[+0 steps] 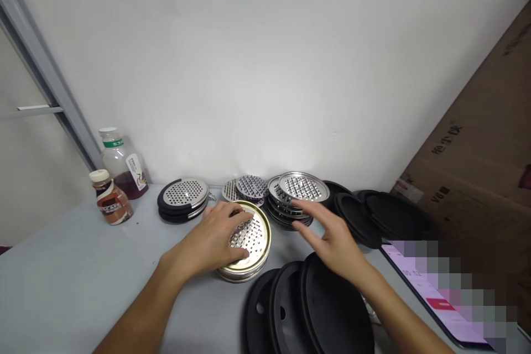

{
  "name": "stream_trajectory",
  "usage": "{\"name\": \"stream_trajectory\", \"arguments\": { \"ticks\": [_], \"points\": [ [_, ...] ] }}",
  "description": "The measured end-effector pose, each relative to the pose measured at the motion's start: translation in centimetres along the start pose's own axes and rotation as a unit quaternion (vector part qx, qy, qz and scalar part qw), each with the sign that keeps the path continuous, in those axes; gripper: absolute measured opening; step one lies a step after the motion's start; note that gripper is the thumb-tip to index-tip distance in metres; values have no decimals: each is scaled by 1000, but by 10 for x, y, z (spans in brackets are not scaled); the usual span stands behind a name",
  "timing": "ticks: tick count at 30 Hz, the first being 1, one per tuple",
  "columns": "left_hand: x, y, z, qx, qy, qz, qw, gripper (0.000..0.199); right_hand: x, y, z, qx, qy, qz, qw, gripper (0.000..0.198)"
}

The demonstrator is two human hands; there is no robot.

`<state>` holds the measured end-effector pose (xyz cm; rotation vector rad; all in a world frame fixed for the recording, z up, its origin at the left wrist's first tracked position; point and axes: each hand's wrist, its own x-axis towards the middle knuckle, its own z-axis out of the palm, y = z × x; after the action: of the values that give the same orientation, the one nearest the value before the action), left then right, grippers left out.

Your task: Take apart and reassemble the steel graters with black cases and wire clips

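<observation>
My left hand (218,235) lies over a gold-rimmed round grater disc (260,240), thumb and fingers spread across its perforated face. That disc tops a small stack of round metal pieces. My right hand (332,238) hovers with thumb and fingers apart, just in front of a stack of silver grater discs (305,185); nothing shows between its fingers. Below it, several black round lids (338,310) lean over one another at the front. Behind my left hand are loose grater plates (251,186). Farther left sits a black-edged stack of round graters (186,193).
Two bottles, a brown coffee bottle (111,202) and a clear one with dark liquid (128,166), stand at the left. More black round pieces (394,213) lie at the back right. A tablet-like screen (435,298) and cardboard boxes (481,160) border the right. A white wall (265,66) rises behind.
</observation>
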<state>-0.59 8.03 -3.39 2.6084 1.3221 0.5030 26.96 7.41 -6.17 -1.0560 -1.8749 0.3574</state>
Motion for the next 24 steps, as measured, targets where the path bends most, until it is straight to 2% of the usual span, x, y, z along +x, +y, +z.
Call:
{"name": "stream_trajectory", "arguments": {
  "ticks": [2,4,8,11,16,24],
  "points": [
    [1,0,-1,-10,10,2,1000,58,-2,-12,6,3,-96,-32,995,41],
    [3,-2,-5,-35,26,1,999,51,-3,-21,11,18,-161,-50,985,42],
    [5,-17,-20,-89,107,-23,990,45,-3,-27,14,45,-197,-57,978,37],
    [6,-34,-32,-83,159,-62,982,32,-2,-26,13,63,-207,-51,975,36],
    [5,-46,-28,-36,53,-63,996,15,-2,-32,15,61,-219,-83,970,34],
    [2,-46,-9,-40,69,-82,993,12,-3,-36,17,-34,-241,-104,964,29]
  ]
}}
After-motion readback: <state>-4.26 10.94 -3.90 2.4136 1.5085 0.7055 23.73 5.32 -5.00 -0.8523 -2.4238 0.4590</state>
